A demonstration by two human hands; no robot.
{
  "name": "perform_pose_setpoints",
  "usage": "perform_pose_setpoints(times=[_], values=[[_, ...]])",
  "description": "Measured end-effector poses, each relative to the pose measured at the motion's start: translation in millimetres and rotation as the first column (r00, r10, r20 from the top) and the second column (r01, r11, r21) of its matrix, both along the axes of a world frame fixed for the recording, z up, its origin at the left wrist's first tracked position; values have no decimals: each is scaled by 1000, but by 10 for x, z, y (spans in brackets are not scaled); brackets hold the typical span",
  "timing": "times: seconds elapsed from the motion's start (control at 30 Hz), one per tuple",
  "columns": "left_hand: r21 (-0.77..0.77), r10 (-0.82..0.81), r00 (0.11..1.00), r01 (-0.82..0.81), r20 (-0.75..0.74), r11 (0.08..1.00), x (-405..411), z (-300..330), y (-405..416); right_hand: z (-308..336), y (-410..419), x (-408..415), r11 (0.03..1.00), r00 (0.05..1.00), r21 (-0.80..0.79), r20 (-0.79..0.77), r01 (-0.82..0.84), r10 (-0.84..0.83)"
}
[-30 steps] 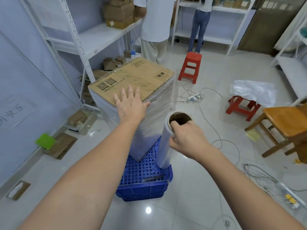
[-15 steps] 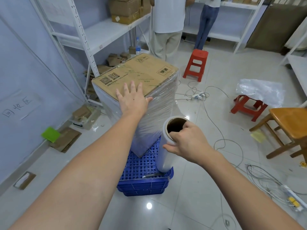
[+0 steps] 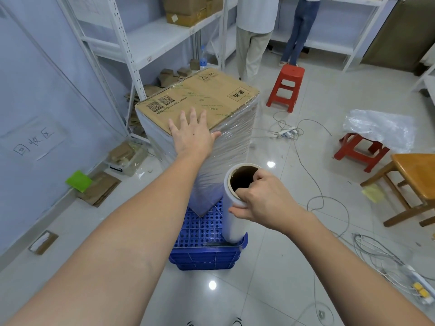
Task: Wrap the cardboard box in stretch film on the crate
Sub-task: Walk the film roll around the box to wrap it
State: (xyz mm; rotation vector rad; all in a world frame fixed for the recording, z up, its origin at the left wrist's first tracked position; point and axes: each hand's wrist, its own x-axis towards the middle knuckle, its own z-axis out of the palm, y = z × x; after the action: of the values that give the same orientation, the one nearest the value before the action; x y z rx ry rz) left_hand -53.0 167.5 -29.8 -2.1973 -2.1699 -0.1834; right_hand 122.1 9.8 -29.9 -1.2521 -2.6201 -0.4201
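A tall cardboard box (image 3: 202,95) stands on a blue perforated crate (image 3: 204,245) on the floor. Its sides are covered in layers of clear stretch film; the brown top is bare. My left hand (image 3: 191,135) lies flat with spread fingers on the near edge of the box top, the thumb over the film at the corner. My right hand (image 3: 261,198) grips the top of an upright roll of stretch film (image 3: 235,203), fingers hooked into its cardboard core. The roll stands at the crate's right side, with film stretched from it to the box.
White metal shelving (image 3: 146,48) with boxes stands behind at the left. Two people stand at the back shelves. Red stools (image 3: 286,87) (image 3: 360,149), a wooden chair (image 3: 414,182), cables and power strips (image 3: 286,132) lie on the floor to the right. Flattened cardboard lies at left.
The view has shifted, so the box and crate sit lower and nearer the middle. The roll in my right hand has moved slightly right and down. My left hand stays on the box top.
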Motion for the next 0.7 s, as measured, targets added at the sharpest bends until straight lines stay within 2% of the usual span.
perform_pose_setpoints(times=[0.7], values=[[10,0,1000,0,-8,1000,34,-16,24,110,73,204,999,997,23,-63,-42,44]])
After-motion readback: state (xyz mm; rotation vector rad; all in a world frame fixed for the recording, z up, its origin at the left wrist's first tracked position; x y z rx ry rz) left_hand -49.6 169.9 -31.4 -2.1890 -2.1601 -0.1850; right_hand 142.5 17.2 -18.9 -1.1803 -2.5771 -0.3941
